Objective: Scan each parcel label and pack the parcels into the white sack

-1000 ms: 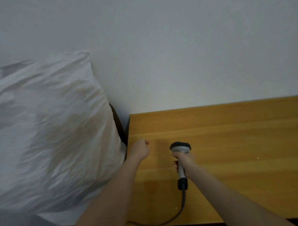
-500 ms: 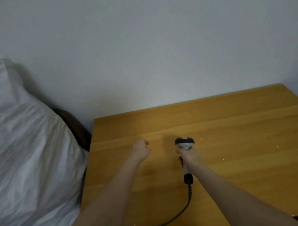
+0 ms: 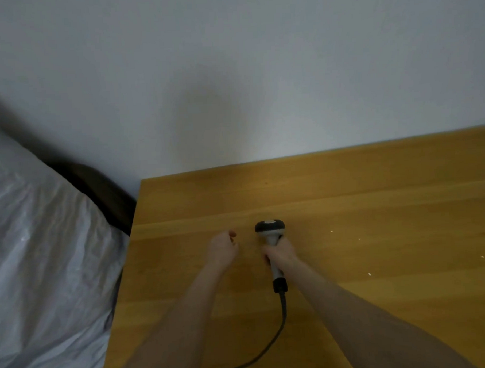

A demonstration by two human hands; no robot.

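My right hand (image 3: 279, 254) grips the handle of a barcode scanner (image 3: 270, 230), a grey wand with a black head, held just above the wooden table (image 3: 375, 205). Its cable (image 3: 280, 321) trails toward me over the tabletop. My left hand (image 3: 221, 248) hovers a little to the left of the scanner, fingers curled shut with nothing in them. The white sack (image 3: 42, 276), bulging and crinkled, stands off the table's left edge. No parcel is in view.
A plain white wall (image 3: 258, 72) runs behind the table. A dark chair back or frame (image 3: 105, 195) shows between the sack and the table's far left corner. A few white specks lie on the tabletop at the right.
The view has swung right, so the sack now fills less of the left side and more table shows. Both hands keep nearly the same pose; the scanner stays in my right hand.
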